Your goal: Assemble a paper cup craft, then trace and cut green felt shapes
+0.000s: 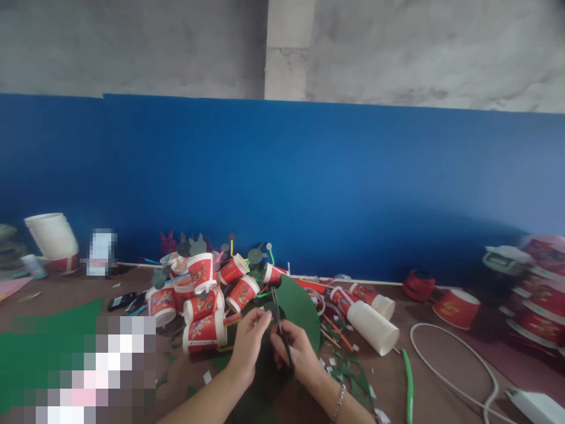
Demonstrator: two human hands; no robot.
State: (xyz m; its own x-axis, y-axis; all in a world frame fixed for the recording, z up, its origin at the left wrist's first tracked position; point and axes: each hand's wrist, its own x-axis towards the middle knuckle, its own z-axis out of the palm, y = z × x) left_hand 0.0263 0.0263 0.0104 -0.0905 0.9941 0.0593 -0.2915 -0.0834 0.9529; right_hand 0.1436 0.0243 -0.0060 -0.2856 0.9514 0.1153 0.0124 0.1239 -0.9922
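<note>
My right hand [298,350] is closed round the handles of black-handled scissors [276,306], their blades pointing away from me. Close beside it on the left, my left hand [251,338] pinches a small dark piece of paper [266,307] near the blades; its exact outline is hard to make out. Under and behind both hands lies a large rounded sheet of green paper [302,309]. A pile of red-and-white paper cups [205,333] with coloured straws and small dark cut-outs stands just beyond my left hand.
Green paper scraps [353,374] and white bits lie to the right. Stacked paper cups [375,327], a green tube [406,383] and a white cable [454,335] are further right. A green sheet [48,335] covers the left side. A blue panel [282,188] stands behind the table.
</note>
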